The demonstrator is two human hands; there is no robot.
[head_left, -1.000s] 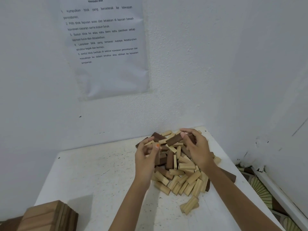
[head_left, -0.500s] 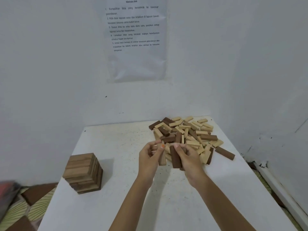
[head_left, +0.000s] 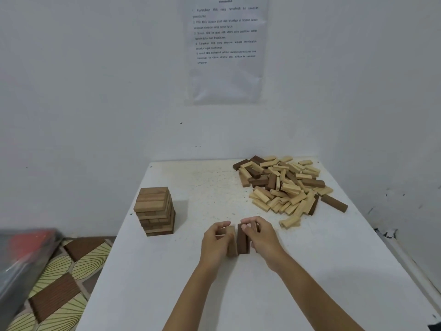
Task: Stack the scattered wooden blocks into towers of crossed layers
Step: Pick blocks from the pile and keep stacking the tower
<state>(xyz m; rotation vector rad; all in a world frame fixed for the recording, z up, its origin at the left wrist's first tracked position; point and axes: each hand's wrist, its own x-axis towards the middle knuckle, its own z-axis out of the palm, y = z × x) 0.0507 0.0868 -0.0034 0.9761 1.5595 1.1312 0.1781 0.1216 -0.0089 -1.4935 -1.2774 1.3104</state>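
Observation:
My left hand (head_left: 214,242) grips a mid-brown wooden block (head_left: 232,244), and my right hand (head_left: 261,236) grips dark brown blocks (head_left: 243,240). Both sets lie side by side, lengthwise away from me, low on the white table (head_left: 214,295) near its middle. How many blocks each hand covers I cannot tell. A finished tower of crossed layers (head_left: 155,210) stands at the table's left edge. The scattered pile of light and dark blocks (head_left: 284,185) lies at the far right corner.
One light block (head_left: 290,221) lies apart from the pile, just right of my right hand. White walls close the back and right, with a printed sheet (head_left: 226,48) taped up. Left of the table are a patterned floor mat (head_left: 55,283) and a grey bag (head_left: 19,263).
Both hands came away from the pile with blocks, drew back toward me and lowered them onto the table's middle. The view swung left, bringing the tower into sight.

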